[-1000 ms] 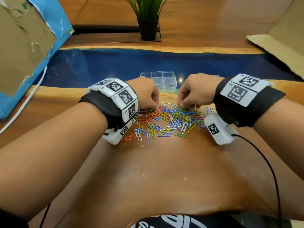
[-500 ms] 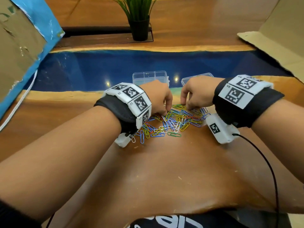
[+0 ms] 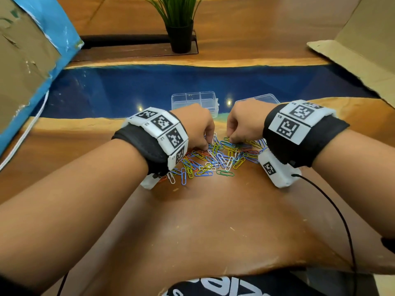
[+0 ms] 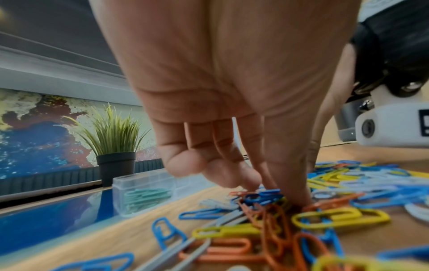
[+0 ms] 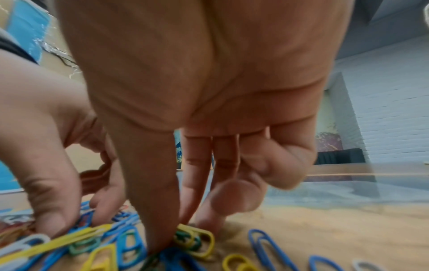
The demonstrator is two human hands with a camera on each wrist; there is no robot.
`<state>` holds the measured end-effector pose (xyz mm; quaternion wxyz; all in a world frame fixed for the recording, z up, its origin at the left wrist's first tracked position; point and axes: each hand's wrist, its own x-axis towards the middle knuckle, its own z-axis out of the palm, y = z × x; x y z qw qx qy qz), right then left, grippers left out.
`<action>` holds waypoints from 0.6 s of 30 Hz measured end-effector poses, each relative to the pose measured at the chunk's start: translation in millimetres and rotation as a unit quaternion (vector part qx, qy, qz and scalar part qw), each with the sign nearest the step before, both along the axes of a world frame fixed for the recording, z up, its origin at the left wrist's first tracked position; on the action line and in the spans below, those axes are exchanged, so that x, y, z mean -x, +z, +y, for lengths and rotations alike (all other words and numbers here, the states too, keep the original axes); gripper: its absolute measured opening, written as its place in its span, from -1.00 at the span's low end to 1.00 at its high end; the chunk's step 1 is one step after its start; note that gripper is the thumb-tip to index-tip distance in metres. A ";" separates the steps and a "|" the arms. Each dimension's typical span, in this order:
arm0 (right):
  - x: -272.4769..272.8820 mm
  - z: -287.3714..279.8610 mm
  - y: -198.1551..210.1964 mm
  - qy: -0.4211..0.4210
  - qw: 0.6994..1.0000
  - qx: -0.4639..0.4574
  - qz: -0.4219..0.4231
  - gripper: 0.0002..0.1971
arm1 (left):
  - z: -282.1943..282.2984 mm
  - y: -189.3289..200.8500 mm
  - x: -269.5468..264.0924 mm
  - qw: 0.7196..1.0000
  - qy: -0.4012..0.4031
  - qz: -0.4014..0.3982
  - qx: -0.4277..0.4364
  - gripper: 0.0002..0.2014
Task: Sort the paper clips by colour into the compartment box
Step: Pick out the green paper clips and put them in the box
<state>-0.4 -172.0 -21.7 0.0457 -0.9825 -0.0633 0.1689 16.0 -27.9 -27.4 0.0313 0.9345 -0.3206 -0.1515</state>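
Since the earlier frames, both hands have been kept low over the pile while the head view has been tipped slightly, so that the box and its lid are seen a little nearer. At far left a cardboard panel with a blue edge is leaned. Next, the left hand is lowered onto the paper clips, fingers curled, thumb and forefinger tips pressed down among blue and orange clips; whether one is truly pinched cannot be told. Behind it, the compartment box is set open on the blue strip of the table, green clips already lying in one cell. A potted plant is stood well behind. To the right, the right hand is curled likewise, its fingertips closed on a green clip lying against a yellow one. The lid is partly hidden behind that hand.

Tangling is judged the main risk: clips are overlapped and may be hooked, so a lifted one could drag a neighbour of another colour, or be dropped short of the box.
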 end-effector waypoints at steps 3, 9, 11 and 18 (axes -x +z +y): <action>1.4 -2.3 -0.2 -0.005 1.000 0.002 0.016 -0.83 | 0.0 -0.3 1.9 1.000 -0.002 -0.018 0.005 -0.81; 2.8 -9.7 0.0 -0.005 0.999 -0.026 0.020 -0.89 | -8.1 -2.7 7.3 1.000 -0.010 -0.025 0.008 -0.86; 2.7 -13.9 2.2 -0.010 0.998 -0.052 0.018 -0.82 | -11.3 -2.2 7.5 1.000 -0.013 -0.024 0.004 -0.89; 8.5 -29.6 10.5 -0.045 0.988 -0.146 0.031 -0.78 | -7.2 -1.4 9.8 1.000 -0.005 -0.012 0.015 -0.94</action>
